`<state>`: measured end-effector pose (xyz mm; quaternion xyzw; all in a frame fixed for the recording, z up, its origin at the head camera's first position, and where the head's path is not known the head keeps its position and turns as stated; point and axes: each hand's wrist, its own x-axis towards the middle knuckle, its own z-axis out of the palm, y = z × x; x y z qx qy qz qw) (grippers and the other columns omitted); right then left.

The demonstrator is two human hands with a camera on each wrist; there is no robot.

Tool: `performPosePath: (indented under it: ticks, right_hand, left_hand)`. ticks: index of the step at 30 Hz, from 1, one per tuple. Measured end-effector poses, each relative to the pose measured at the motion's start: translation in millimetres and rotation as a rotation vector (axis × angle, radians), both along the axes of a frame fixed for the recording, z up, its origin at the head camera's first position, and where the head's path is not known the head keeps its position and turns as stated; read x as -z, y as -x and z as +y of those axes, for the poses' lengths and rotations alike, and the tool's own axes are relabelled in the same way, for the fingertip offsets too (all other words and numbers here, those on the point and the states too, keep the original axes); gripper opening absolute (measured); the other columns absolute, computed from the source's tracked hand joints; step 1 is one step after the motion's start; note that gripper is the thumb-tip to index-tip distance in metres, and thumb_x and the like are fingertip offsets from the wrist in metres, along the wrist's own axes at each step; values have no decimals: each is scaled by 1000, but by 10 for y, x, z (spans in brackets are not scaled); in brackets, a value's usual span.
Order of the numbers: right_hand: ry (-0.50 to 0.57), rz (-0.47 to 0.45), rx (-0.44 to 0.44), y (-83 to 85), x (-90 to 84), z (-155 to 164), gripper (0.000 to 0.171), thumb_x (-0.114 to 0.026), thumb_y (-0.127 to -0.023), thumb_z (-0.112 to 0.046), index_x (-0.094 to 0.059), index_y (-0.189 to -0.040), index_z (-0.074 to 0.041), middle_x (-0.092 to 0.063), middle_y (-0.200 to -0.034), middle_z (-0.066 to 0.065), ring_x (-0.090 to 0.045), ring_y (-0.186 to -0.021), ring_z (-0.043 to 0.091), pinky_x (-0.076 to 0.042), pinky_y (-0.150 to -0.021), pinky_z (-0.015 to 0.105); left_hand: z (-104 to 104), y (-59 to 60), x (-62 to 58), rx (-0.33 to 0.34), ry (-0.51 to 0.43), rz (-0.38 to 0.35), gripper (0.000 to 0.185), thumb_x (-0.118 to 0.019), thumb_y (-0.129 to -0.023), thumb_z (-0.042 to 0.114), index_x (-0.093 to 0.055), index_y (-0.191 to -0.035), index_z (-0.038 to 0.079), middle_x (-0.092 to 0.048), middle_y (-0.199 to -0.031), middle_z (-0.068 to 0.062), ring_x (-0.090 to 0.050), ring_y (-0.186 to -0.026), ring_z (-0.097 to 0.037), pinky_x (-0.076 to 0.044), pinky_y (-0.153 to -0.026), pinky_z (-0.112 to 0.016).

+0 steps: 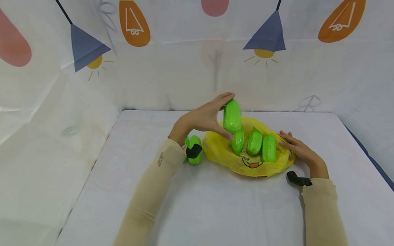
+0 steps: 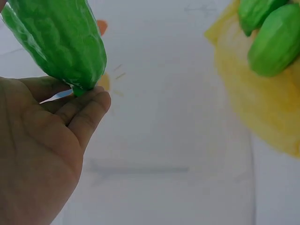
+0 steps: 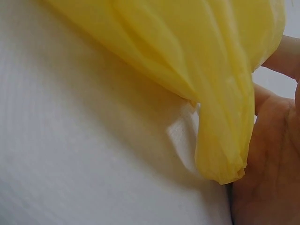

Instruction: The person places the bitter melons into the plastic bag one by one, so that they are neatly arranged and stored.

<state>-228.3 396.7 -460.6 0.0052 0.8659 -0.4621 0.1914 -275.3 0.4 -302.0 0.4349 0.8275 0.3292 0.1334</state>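
Note:
My left hand (image 1: 205, 117) holds a glossy green oblong vegetable (image 1: 232, 116) with a bumpy skin, thumb at one end and fingertips at the other. In the left wrist view its short stem end (image 2: 78, 89) sits at the fingertips. This vegetable is over the open yellow plastic bag (image 1: 225, 160), overlapping another green vegetable (image 1: 238, 141) there. Two more green vegetables, one in the middle (image 1: 254, 141) and one on the right (image 1: 269, 149), lie in the bag. At the bag's right edge, my right hand (image 1: 302, 151) grips the rim between thumb and fingers; a bag handle (image 3: 222, 140) hangs before the palm.
Left of the bag, green vegetables (image 1: 195, 158) lie on the white table (image 1: 220, 213), partly hidden by the left wrist and its black strap. A white printed cloth (image 1: 181, 72) rises behind the table's far edge and along its sides.

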Motion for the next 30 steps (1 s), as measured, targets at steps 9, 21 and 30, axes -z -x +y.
performPosePath:
  ticks: [9, 21, 30]
  right_hand:
    - [33, 5, 0, -36, -23, 7, 77, -51, -100, -46, -14, -158, -12, 4, -163, 7, 27, -146, 30, 18, -112, 66]
    - [15, -1, 2, 3, -13, 12, 76, -51, -100, -46, -15, -158, -13, 3, -164, 6, 25, -147, 31, 17, -112, 67]
    - [-4, -11, 6, 29, 36, 42, 73, -50, -101, -44, -14, -158, -15, 3, -164, 6, 26, -147, 31, 17, -112, 67]
  left_hand:
    - [598, 55, 405, 61, 209, -113, 126, -84, -70, 53, -3, -159, 17, 4, -166, 3, -5, -153, -14, -15, -124, -35]
    - [830, 141, 1001, 107, 290, -103, 125, -86, -72, 44, -1, -159, 11, 8, -166, -5, -4, -153, -20, -18, -123, -32]
    - [874, 166, 1131, 124, 328, 9, 124, -83, -77, 43, 5, -158, 14, 17, -165, -1, -4, -153, -20, -18, -123, -33]
